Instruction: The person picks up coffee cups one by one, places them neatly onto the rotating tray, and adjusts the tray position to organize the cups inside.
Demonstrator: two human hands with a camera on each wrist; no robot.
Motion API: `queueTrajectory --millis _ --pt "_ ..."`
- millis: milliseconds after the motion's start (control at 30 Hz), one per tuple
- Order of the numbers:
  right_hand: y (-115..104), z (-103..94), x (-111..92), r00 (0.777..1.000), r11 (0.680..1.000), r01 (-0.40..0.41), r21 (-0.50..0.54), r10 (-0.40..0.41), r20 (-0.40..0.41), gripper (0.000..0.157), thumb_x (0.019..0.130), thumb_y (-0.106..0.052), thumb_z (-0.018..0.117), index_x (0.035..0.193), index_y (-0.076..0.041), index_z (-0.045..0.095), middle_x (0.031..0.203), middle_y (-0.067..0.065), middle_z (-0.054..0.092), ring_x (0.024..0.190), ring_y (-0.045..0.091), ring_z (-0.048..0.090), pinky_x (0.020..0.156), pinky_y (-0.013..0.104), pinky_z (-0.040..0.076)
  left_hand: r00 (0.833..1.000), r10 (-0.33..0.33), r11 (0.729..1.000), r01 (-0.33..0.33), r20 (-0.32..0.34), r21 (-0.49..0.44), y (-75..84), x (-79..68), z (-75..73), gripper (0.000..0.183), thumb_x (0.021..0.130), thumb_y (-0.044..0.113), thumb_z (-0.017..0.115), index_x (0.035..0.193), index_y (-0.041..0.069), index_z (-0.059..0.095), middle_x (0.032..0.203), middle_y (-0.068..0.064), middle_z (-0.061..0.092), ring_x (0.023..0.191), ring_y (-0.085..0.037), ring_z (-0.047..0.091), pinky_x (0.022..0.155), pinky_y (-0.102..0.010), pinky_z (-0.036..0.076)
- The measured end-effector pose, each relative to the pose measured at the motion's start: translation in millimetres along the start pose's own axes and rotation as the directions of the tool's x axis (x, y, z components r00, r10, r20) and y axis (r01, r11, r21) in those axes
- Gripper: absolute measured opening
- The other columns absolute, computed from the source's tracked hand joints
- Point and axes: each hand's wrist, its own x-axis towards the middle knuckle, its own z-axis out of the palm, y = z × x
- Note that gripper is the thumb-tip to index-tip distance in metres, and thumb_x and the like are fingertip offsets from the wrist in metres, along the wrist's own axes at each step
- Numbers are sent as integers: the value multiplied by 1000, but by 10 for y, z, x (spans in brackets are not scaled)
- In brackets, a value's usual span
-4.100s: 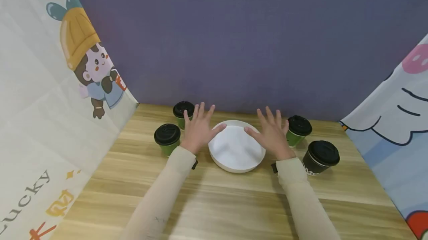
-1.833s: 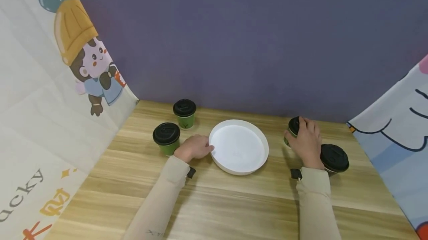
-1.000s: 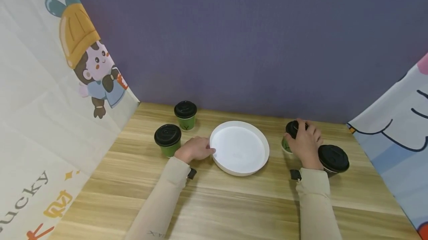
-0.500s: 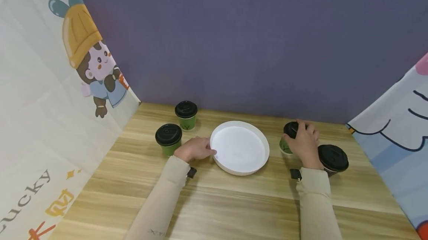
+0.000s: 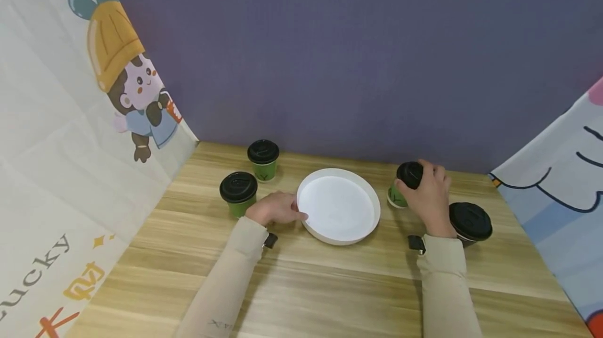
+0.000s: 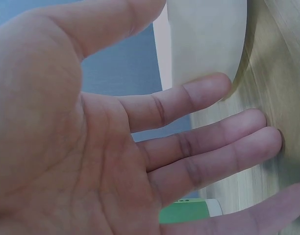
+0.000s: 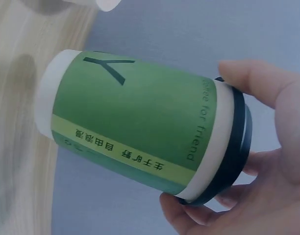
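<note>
My right hand grips a green paper coffee cup by its black lid, thumb and fingers round the lid's edge. In the right wrist view this cup is tilted, its white base just off the wooden table. A round white shallow tray lies mid-table, left of the held cup. My left hand holds the tray's left rim, thumb over the edge and fingers along the outside. The left wrist view has the index fingertip against the tray's wall, the other fingers extended below.
Two more green lidded cups stand left of the tray, a rear cup and a nearer cup beside my left wrist. A dark lidded cup stands right of my right wrist. A purple-grey backdrop rises behind the wooden table.
Both hands came down from hovering open: the left took the tray's rim, the right took the rear right cup. That cup has since shifted left toward the tray and risen slightly.
</note>
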Motion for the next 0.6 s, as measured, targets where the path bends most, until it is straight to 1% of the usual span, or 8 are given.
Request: queueTrajectory --millis 100,300,600 --pt "-40 -5 -11 1000 1000 15 15 -15 -20 84 95 -42 69 158 -2 30 152 38 27 138 59 23 100 76 31 1000 -3 1000 3 2 3 1 -6 -5 27 95 46 70 97 20 66 81 2 58 71 -15 51 62 -29 41" --pt "-84 0 60 997 997 56 46 -53 -57 82 94 -40 71 156 -2 33 151 37 29 137 57 24 102 75 31 1000 -15 1000 15 0 -1 22 37 -21 26 95 46 69 96 20 66 81 2 59 71 -15 50 63 -29 40" --pt "-89 27 149 987 988 115 107 -102 -121 78 92 -35 75 153 -2 38 149 35 33 134 54 26 103 73 29 1000 -23 999 23 -7 23 24 110 -14 28 95 48 68 95 20 66 87 1 63 75 -16 54 66 -30 43"
